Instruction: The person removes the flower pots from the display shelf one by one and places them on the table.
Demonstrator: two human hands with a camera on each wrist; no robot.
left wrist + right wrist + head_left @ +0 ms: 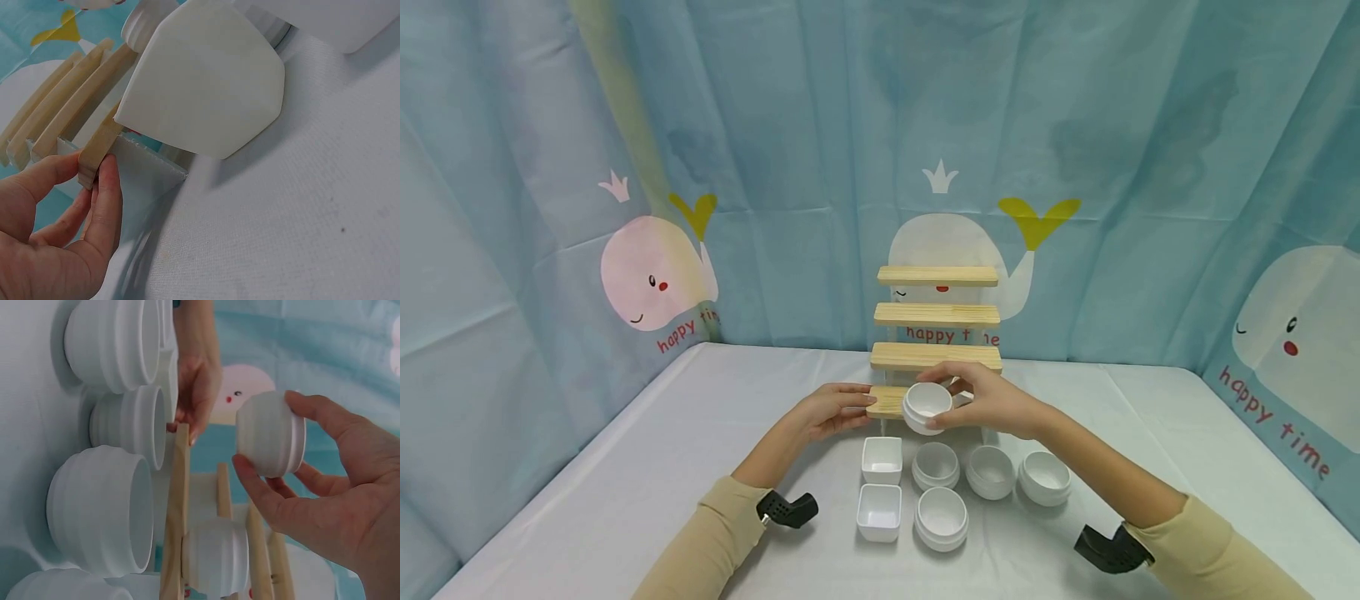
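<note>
My right hand (992,402) holds a small white round cup (927,407) by its rim and side, in front of the lowest board of a wooden tiered rack (936,357). In the right wrist view, thumb and fingers span this cup (270,434), which is raised off the board. Another white round cup (215,557) sits on that lowest board, mostly hidden behind the held cup in the head view. The left end of the same board (100,147) is pinched between the thumb and fingers of my left hand (69,231), also seen in the head view.
Two white square cups (880,510) stand in front of the rack, with several white round cups (942,518) to their right. The rack's upper boards (937,315) rise toward a blue whale-print curtain (820,167). A white cloth (647,467) covers the table.
</note>
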